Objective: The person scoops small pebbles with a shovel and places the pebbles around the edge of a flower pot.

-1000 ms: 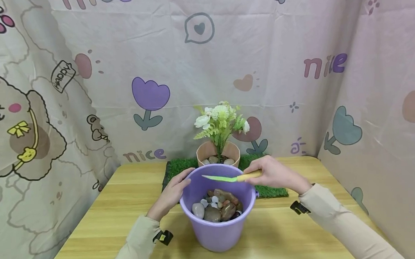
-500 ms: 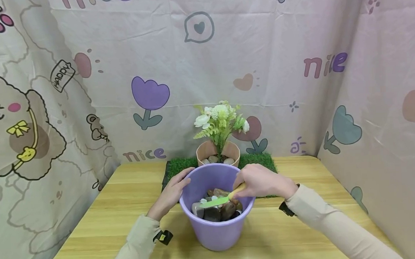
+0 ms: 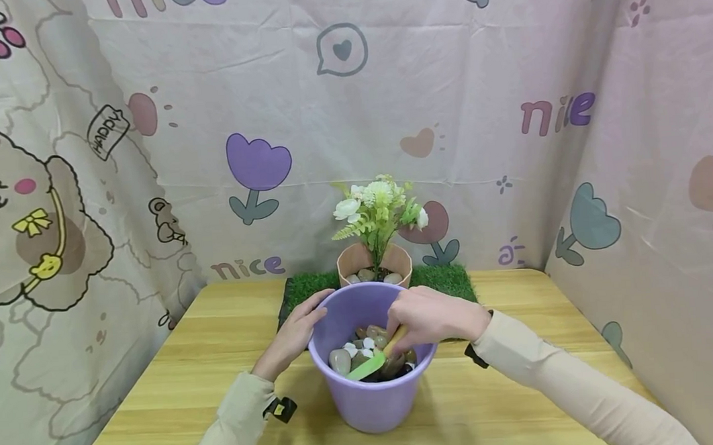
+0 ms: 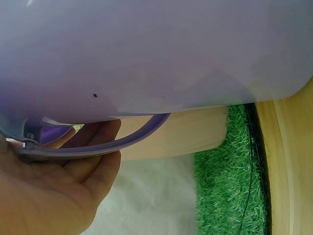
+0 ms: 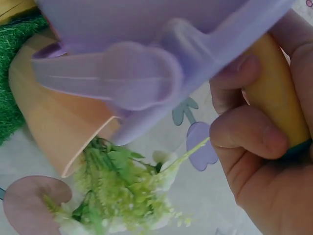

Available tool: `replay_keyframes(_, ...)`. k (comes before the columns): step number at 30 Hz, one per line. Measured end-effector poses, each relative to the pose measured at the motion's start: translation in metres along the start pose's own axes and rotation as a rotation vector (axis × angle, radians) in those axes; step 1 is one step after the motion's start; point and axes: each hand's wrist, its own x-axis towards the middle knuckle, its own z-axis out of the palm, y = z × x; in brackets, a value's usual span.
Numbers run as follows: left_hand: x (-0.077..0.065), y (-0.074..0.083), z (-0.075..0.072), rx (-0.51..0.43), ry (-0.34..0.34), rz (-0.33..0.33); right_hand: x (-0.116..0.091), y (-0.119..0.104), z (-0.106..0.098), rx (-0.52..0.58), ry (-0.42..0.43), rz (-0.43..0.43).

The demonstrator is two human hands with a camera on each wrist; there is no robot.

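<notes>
Head view: our left hand [image 3: 292, 335] grips a purple bucket [image 3: 375, 404] on the table [image 3: 190, 406] by its rim [image 3: 374, 385]; our right hand [image 3: 429, 316] curls its fingers round the yellow handle [image 5: 276, 100] of a green-bladed trowel [image 3: 369, 366], low inside the bucket beside pebbles [image 3: 339, 362]. Behind, a peach pot [image 5: 54, 103] of white flowers [image 3: 379, 194] stands on artificial turf [image 3: 447, 283], before a printed cloth [image 3: 464, 76].

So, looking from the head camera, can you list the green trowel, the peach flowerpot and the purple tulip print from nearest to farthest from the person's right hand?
1. Green trowel: nearest, held in the right hand, its blade inside the purple bucket.
2. Peach flowerpot: just behind the bucket.
3. Purple tulip print: farthest, up and left on the backdrop.
</notes>
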Motion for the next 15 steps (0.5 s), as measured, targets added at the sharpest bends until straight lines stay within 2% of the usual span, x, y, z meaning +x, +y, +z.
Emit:
replay_keyframes(6,0.0,-0.001,-0.001,0.01,0.006,0.003,0.012,-0.008,0.0,-0.038,-0.01,-0.027)
replay_keyframes(11,0.0,0.0,-0.001,0.002,-0.01,0.004,0.018,-0.009,0.005,-0.055,0.006,0.007)
replay_keyframes(15,0.001,-0.001,0.0,-0.001,-0.004,0.003,0.019,-0.001,0.01,-0.078,0.037,0.023)
